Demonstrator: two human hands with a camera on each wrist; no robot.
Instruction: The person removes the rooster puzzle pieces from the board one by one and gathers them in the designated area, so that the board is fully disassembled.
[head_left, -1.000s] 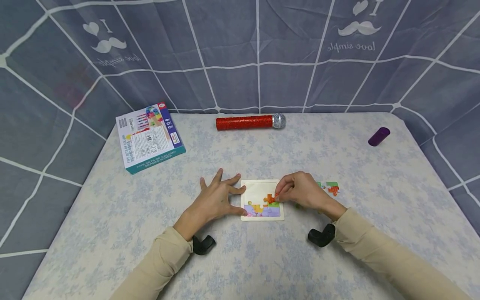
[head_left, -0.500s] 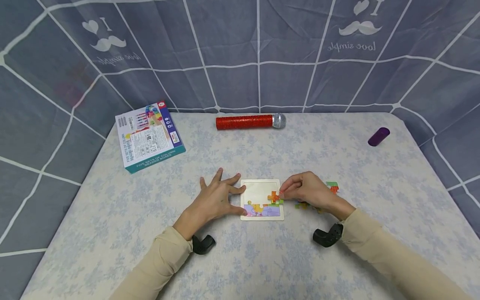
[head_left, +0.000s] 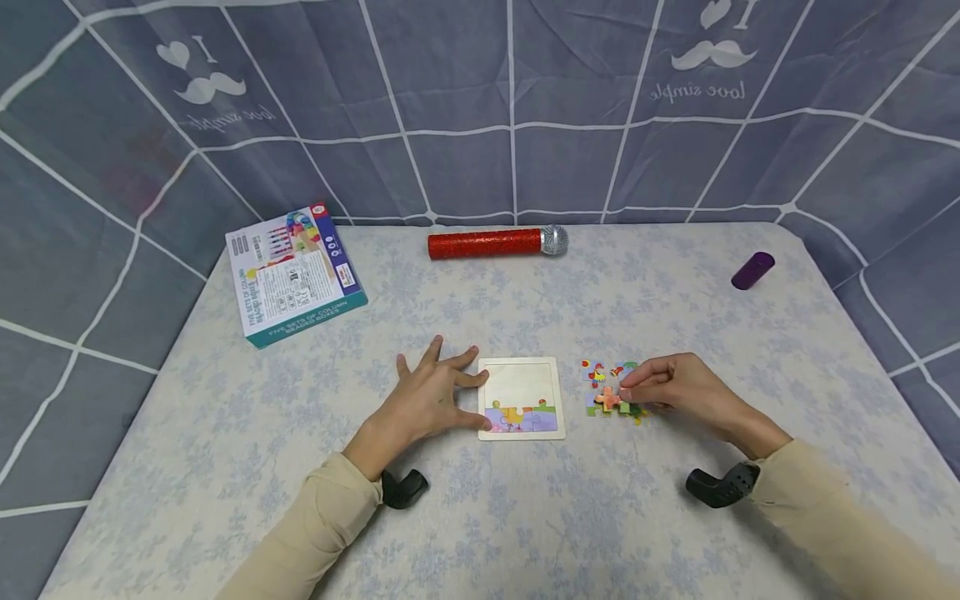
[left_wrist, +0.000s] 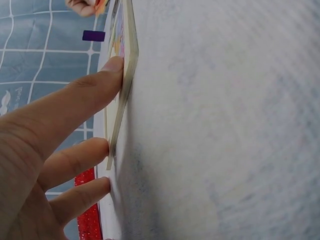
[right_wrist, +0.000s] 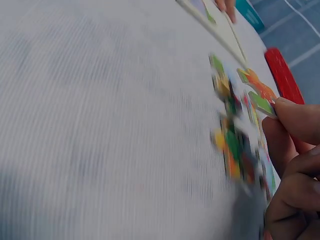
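The puzzle tray [head_left: 519, 383], square with a pale rim, lies mid-table; joined purple, yellow and green pieces fill its lower part. My left hand [head_left: 429, 393] is at its left side with fingers spread, thumb and forefinger touching the rim; in the left wrist view the thumb [left_wrist: 75, 102] presses the tray's edge. To the tray's right, my right hand [head_left: 686, 387] pinches an orange and green puzzle piece [head_left: 606, 399] between thumb and fingertips. Loose puzzle pieces [head_left: 592, 369] lie beneath and around it, some hidden by the hand. The right wrist view shows the held piece [right_wrist: 260, 90] raised above them.
A boxed bead set [head_left: 296, 275] lies at the back left. Along the far edge rests a red glitter microphone [head_left: 487, 243]. A small purple cylinder [head_left: 753, 271] stands at the back right. Grey-blue cloth with white lines [head_left: 457, 75] hangs behind the table.
My right hand has drawn back rightward from the tray, carrying the orange puzzle piece over the loose pieces. The left hand stays at the tray's edge.
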